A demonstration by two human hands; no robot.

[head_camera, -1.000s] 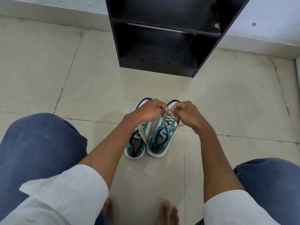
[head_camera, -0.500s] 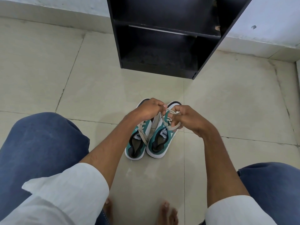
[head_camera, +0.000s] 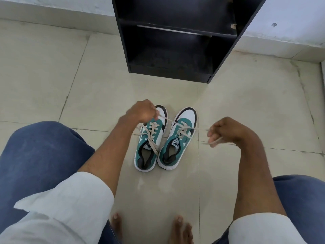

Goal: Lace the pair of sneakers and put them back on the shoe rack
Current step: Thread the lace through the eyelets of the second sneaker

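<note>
Two teal, white and black sneakers stand side by side on the tiled floor, toes pointing away from me. The left sneaker (head_camera: 149, 147) has a loose cream lace trailing over its tongue. My left hand (head_camera: 140, 111) pinches one end of the right sneaker's (head_camera: 177, 143) lace above the left shoe's toe. My right hand (head_camera: 223, 131) grips the other end, out to the right. The lace (head_camera: 198, 129) runs taut between both hands across the right sneaker's eyelets. The black shoe rack (head_camera: 168, 74) stands beyond the shoes against the wall, its lower shelves bare.
My knees in blue jeans (head_camera: 35, 164) flank the shoes at left and right, and my bare toes (head_camera: 179, 226) show at the bottom. Pale floor tiles (head_camera: 246, 111) lie all around the sneakers and rack.
My hands were together over the right sneaker's laces; now they have pulled apart sideways, drawing the lace tight. The right hand has moved well to the right.
</note>
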